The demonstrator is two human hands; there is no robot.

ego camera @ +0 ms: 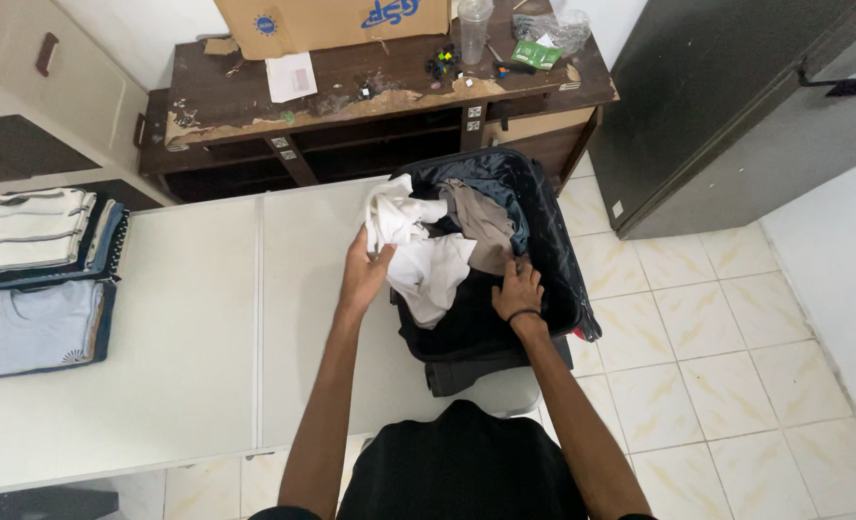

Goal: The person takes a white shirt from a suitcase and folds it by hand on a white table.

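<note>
White garment [401, 223] — crumpled cloth — is bunched in your left hand [363, 276], lifted at the left edge of the open black suitcase [563, 279], partly over the suitcase and partly over the desk [187, 318]. Your grip there is closed on the fabric, fingers wrapped into the folds. More white cloth [435, 279] trails down from it into the suitcase, and whether it is the same piece you cannot tell from the head view.

Your right hand [518, 289] rests inside the suitcase with fingers spread flat on the dark lining, clamped on nothing; a dark band sits on that wrist. Just above it lies a taupe garment [481, 226], touching the white cloth.

The suitcase stands on the right end of the white desk, its far edge near a worn dark wooden cabinet [351, 106]. At the far left of the desk sit two stacks of folded clothes [38, 279] — well apart from both hands. A cardboard box [332, 19] and a clear plastic cup [473, 29] stand on the cabinet, and a grey cupboard [736, 106] stands to the right on the tiled floor [717, 337].
</note>
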